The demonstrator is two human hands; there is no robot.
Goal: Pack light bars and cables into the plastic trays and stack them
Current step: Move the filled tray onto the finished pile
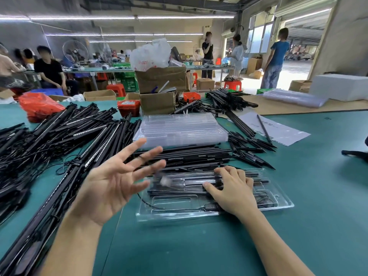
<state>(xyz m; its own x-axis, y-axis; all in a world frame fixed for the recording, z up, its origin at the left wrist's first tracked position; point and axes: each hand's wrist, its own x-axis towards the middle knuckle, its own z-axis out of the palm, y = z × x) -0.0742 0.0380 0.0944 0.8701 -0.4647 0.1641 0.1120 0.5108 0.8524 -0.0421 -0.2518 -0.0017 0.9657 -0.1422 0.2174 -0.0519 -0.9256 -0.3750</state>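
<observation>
Tray (282,205), clear plastic, lies low and right of the frame's centre on the green surface (199,246), its long axis running left to right with a slight tilt, the right end nearer the top of the frame. Black light bars (179,179) sit in its upper channels, lying along that same axis, and a thin black cable (151,205) curls along its lower left part.

Right hand (233,188) rests flat on the tray's middle, fingers spread and straight, pressing on the bars and gripping nothing. Left hand (113,182) hovers at the tray's left end, palm up toward the camera, fingers splayed and loose, empty; its fingertips are blurred.

Just above the tray a row of loose bars (199,154) lies on the surface, also left to right. Above those, a stack of empty trays (179,128) sits at the centre of the frame with the same orientation. A big heap of bars and cables (59,132) fills the left side, most pointing diagonally from lower left to upper right. Short black stakes (253,148) lie right of the stack, tips toward the right.
</observation>
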